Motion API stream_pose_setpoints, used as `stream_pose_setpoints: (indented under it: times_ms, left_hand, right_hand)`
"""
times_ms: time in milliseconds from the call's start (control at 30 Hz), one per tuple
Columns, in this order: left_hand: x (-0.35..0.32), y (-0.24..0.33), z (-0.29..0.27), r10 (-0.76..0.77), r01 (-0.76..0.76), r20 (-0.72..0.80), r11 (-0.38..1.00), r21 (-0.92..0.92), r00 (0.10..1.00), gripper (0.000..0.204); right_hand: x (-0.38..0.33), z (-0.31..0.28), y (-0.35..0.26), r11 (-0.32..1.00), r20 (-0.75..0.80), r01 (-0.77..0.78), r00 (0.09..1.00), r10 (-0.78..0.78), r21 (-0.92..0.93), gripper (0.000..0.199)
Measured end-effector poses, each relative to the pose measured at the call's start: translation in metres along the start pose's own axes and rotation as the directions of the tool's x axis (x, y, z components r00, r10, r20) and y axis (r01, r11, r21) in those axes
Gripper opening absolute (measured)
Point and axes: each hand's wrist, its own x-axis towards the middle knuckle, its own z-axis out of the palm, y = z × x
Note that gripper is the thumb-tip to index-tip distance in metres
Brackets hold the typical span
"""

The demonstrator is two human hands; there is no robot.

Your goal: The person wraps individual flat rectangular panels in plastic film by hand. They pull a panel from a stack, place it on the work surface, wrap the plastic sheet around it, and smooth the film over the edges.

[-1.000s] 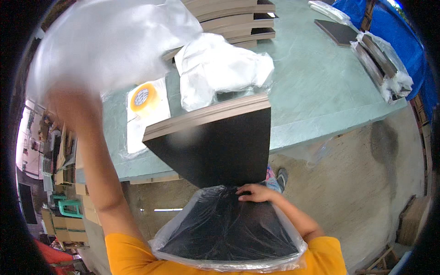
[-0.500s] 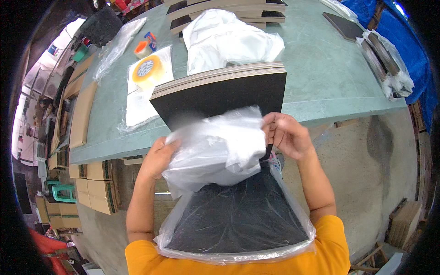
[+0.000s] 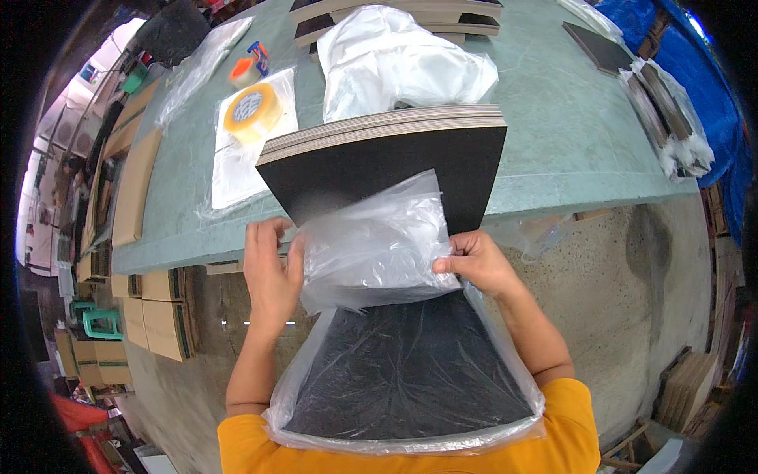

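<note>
A clear, wrinkled plastic bag (image 3: 371, 249) hangs in front of me, its upper right corner standing up. My right hand (image 3: 478, 265) pinches the bag's right edge between thumb and fingers. My left hand (image 3: 272, 265) is beside the left edge, fingers bent and apart from the thumb; it appears to hold nothing. Behind the bag, a stack of black-faced boards (image 3: 379, 162) stands on edge at the table's near side. Closest to me lies a black panel (image 3: 403, 371) wrapped in clear plastic, against my body.
On the green table (image 3: 568, 126) lie a roll of clear tape (image 3: 251, 113), a white packet (image 3: 237, 178), an orange-and-blue tape dispenser (image 3: 258, 59) and a white plastic heap (image 3: 395, 59). More boards (image 3: 395, 20) are stacked behind. Wrapped boards (image 3: 667, 110) lie at the right; cardboard boxes (image 3: 162, 316) stand lower left.
My right hand has come down and now pinches the bag's edge. My left hand has come off the bag's left side, with its fingers raised. The bag has spread flatter.
</note>
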Motion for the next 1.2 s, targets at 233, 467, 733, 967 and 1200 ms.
stream_pose_setpoints:
  times_ms: [233,467,733,967,1200]
  left_hand:
    - [0.005,0.066,0.045,0.100,0.155,0.428,0.838,-0.523,0.898,0.047]
    - [0.007,0.058,0.055,0.101,0.319,0.513,0.677,-0.664,0.853,0.032]
    - [-0.127,-0.187,0.067,-0.608,0.607,0.388,0.782,0.140,0.693,0.018]
    - [-0.076,-0.167,-0.012,-0.256,0.360,-0.595,0.931,0.060,0.761,0.009]
    - [0.006,0.048,0.002,0.171,0.120,0.429,0.811,-0.572,0.887,0.015]
  right_hand:
    - [0.019,0.032,-0.003,0.924,-0.190,0.029,0.981,0.048,0.382,0.027]
    - [0.005,0.012,-0.018,0.975,0.099,0.119,0.985,-0.139,0.187,0.014]
    - [-0.018,-0.073,0.000,0.611,-0.279,0.339,0.940,-0.195,0.715,0.008]
    - [-0.023,-0.026,0.013,0.804,-0.055,0.013,0.998,0.025,0.595,0.015]
    - [-0.010,0.025,-0.024,0.930,0.142,0.007,0.988,-0.063,0.367,0.024]
